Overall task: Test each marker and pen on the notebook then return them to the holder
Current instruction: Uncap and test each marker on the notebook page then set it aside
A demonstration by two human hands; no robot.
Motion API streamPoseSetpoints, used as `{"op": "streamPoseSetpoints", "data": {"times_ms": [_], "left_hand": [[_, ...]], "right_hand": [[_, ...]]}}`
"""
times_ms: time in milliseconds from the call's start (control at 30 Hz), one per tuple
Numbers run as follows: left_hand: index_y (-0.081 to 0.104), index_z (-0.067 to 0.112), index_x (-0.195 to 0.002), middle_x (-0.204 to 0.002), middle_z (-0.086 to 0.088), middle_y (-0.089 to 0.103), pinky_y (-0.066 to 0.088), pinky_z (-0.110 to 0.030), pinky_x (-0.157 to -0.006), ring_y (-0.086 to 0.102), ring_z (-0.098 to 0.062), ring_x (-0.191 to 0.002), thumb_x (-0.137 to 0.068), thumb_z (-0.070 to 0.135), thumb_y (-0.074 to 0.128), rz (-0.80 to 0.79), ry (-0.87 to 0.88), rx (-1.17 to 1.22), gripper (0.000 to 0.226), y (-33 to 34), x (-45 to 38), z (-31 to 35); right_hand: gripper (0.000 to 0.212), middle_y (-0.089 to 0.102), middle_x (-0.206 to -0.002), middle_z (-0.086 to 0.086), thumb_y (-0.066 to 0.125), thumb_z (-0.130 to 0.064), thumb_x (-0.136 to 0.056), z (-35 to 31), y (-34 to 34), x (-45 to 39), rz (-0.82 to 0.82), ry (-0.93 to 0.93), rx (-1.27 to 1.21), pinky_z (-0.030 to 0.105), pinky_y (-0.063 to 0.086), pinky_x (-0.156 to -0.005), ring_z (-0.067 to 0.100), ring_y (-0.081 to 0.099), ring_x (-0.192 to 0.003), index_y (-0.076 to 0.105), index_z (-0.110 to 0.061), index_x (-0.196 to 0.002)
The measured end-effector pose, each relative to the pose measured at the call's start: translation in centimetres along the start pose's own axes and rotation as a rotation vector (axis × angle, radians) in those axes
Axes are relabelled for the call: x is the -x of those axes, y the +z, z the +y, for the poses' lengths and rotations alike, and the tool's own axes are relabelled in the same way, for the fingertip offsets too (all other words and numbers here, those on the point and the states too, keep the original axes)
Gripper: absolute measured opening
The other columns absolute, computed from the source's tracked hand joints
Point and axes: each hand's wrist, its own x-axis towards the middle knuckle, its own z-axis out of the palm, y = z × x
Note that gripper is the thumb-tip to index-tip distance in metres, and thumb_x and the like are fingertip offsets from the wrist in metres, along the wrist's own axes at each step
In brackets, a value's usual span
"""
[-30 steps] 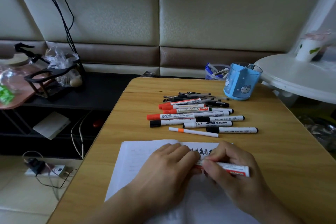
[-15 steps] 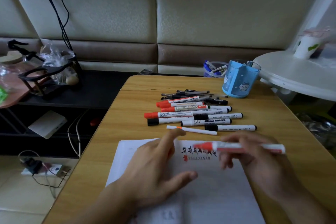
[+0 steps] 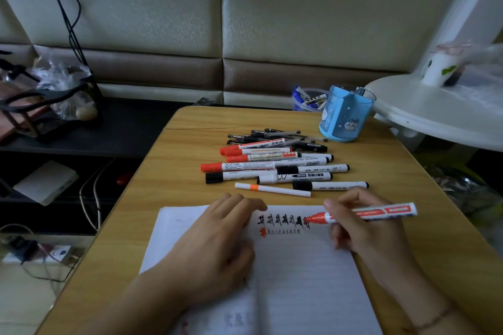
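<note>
The right hand [image 3: 364, 226] grips a red marker [image 3: 362, 214] between thumb and fingers, the long white barrel lying nearly level with its red label bands toward the right and its red tip end pointing left. That tip sits at the end of a row of dark scrawled marks on the notebook [image 3: 299, 266], a soft-looking spread of pale lined paper lying open on the table [image 3: 185, 171]; whether it touches the page I cannot tell. Below the dark row runs a fainter, smaller row that begins with a red blot.

The left hand [image 3: 215, 242] lies on the left page, fingers loosely bent at the upper edge of the paper, holding nothing.

The table is smooth, yellowish wood grain with rounded corners. Past the notebook lies a loose heap of markers [image 3: 272, 164]: round white plastic barrels with red or black caps, mostly lined up side by side, with thin dark pens [image 3: 275, 136] behind them. Nearest the notebook a slim white stick with an orange band [image 3: 272, 189] lies apart.

The holder [image 3: 344, 117], a blue plastic cup with cartoon faces and a clear rim, stands upright at the table's far right corner, well apart from the hands.
</note>
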Motion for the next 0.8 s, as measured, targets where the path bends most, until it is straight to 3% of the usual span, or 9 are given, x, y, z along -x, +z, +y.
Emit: {"op": "streamPoseSetpoints", "data": {"times_ms": [133,300,533,700,800], "left_hand": [[0.04,0.026,-0.135,-0.113,0.018,0.046,0.033,-0.01,-0.09,0.047,-0.003,-0.104,-0.087,-0.011,0.047,0.026,0.019,0.103,0.06,0.1,0.2,-0.3],[0.035,0.044,-0.135,-0.12,0.023,0.059,0.038,-0.004,-0.088,0.057,0.007,-0.105,-0.095,0.001,0.051,0.106,-0.031,0.194,0.06,0.5,0.0,-0.4],[0.042,0.044,-0.128,-0.117,0.029,0.064,0.043,-0.006,-0.089,0.06,0.011,-0.108,-0.085,0.012,0.06,0.159,-0.037,0.255,0.056,0.6,-0.3,-0.1],[0.044,0.048,-0.123,-0.113,0.027,0.067,0.046,-0.008,-0.088,0.062,0.009,-0.106,-0.084,0.009,0.058,0.166,-0.033,0.243,0.057,0.4,-0.3,-0.2],[0.049,0.043,-0.117,-0.112,0.028,0.066,0.046,-0.008,-0.086,0.063,0.009,-0.103,-0.083,0.008,0.06,0.163,-0.036,0.257,0.049,0.4,-0.2,-0.4]], "right_hand": [[0.028,0.055,-0.047,0.009,0.071,-0.009,-0.084,0.6,0.0,-0.2,0.014,0.026,0.063,0.033,0.043,-0.043,0.019,0.05,-0.041,0.052,-0.005,-0.063],[0.034,0.059,-0.052,0.008,0.074,-0.016,-0.081,1.1,0.2,-0.3,0.025,0.014,0.123,0.033,0.037,-0.044,0.016,0.05,-0.043,0.05,-0.015,-0.058],[0.032,0.06,-0.054,0.004,0.073,-0.01,-0.082,0.9,0.2,-0.2,0.019,-0.02,0.212,0.029,0.038,-0.043,0.006,0.056,-0.047,0.05,-0.001,-0.061],[0.032,0.063,-0.06,0.007,0.072,-0.006,-0.082,0.9,0.2,-0.2,0.016,-0.019,0.237,0.023,0.039,-0.041,0.013,0.066,-0.06,0.049,0.001,-0.06],[0.032,0.057,-0.059,0.011,0.072,-0.009,-0.083,1.2,0.1,-0.3,0.051,-0.033,0.245,0.031,0.038,-0.044,0.022,0.06,-0.056,0.049,-0.006,-0.06]]}}
